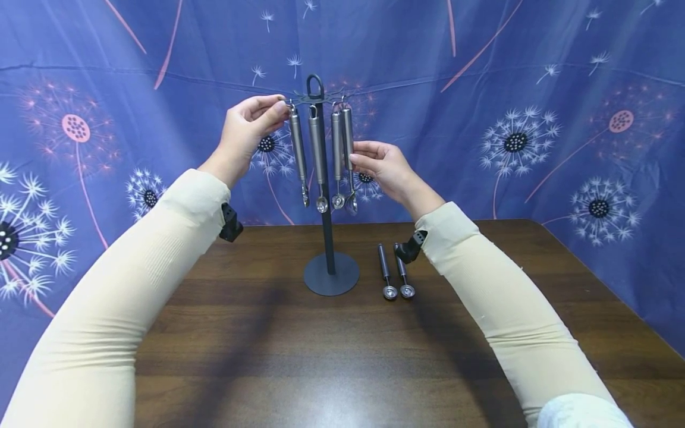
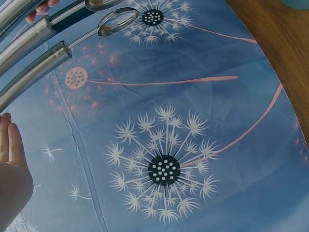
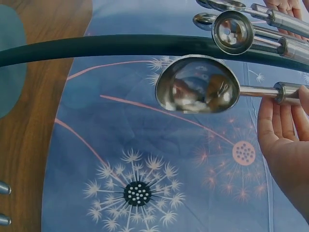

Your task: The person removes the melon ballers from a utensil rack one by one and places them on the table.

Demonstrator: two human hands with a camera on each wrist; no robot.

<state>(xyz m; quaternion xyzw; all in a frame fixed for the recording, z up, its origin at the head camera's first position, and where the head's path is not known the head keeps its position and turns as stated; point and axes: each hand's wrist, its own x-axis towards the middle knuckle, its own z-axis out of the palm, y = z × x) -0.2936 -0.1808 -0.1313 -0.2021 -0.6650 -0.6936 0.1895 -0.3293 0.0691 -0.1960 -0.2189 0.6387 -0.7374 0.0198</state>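
Note:
A black stand (image 1: 328, 238) with a ring of hooks holds several steel melon ballers, hanging handle up. My left hand (image 1: 243, 134) pinches at the hanging loop of the leftmost melon baller (image 1: 297, 142), level with the hooks. On the other side, my right hand (image 1: 387, 166) holds the handle of the rightmost melon baller between thumb and fingers. The right wrist view shows its large oval scoop (image 3: 198, 84) beyond the fingertips. Between the hands hang other melon ballers, including one (image 1: 317, 145) in front of the pole. Whether the right-hand loop sits fully on its hook is unclear.
Two more melon ballers (image 1: 389, 291) lie side by side on the brown wooden table (image 1: 267, 356), right of the stand's round base (image 1: 316, 279). A blue dandelion-print cloth (image 1: 407, 71) hangs behind the table.

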